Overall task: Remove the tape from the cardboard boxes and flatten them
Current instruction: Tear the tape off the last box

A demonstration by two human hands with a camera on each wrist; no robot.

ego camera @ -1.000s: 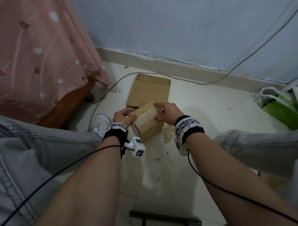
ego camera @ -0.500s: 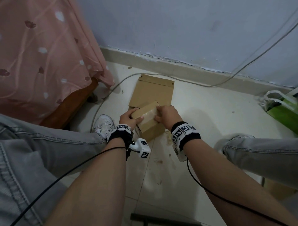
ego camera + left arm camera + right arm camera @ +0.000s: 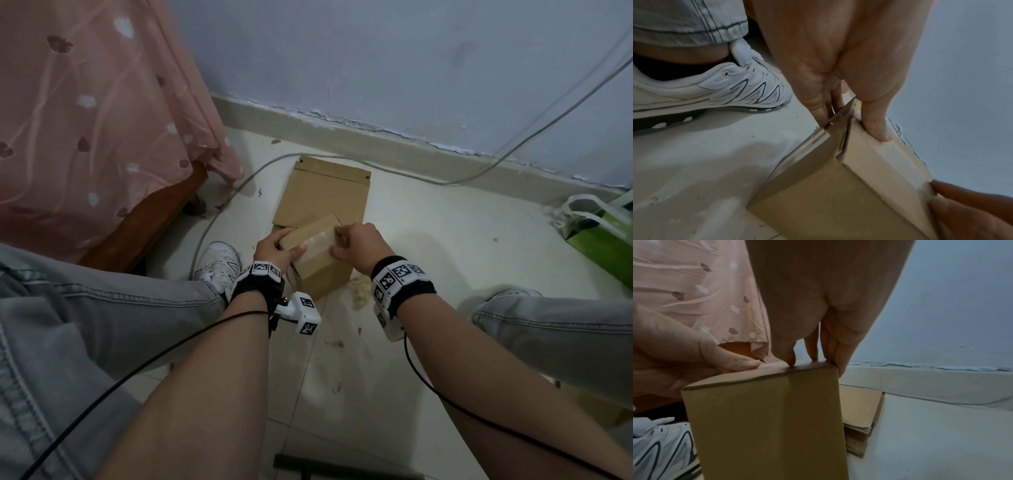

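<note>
- Since the earlier head frames, the small cardboard box (image 3: 317,257) has been kept between both hands; the right hand (image 3: 359,245) has been shifted onto the top end, at the tape strip (image 3: 317,241).
- Left of the grip: a white sneaker (image 3: 219,262) is planted just beside the box, and a pink cloth (image 3: 102,113) hangs behind it.
- Left hand (image 3: 274,248): the left edge of the box is clamped, thumb (image 3: 877,126) laid on the taped face, fingers wrapped round the back. Firm hold, from the left wrist view.
- The box is held upright, clear of the floor or barely on it; contact cannot be told.
- Right hand: fingertips (image 3: 791,361) are dug in at the top right edge of the box, thumb curled underneath the palm side. Whether a tape end is actually pinched cannot be told; the curl is closed against the box.
- Behind the grip: flattened cardboard (image 3: 325,193) lies on the floor, near the wall.
- Risks, judged: the tape could tear off in a sliver if only a corner is lifted; the paper face could be stripped by a steep pull; the box could twist out of the left clamp if the pull is made sideways.
- Right of the grip: tape scraps (image 3: 361,294) lie on the floor; a green bag (image 3: 606,236) stands well apart.
</note>
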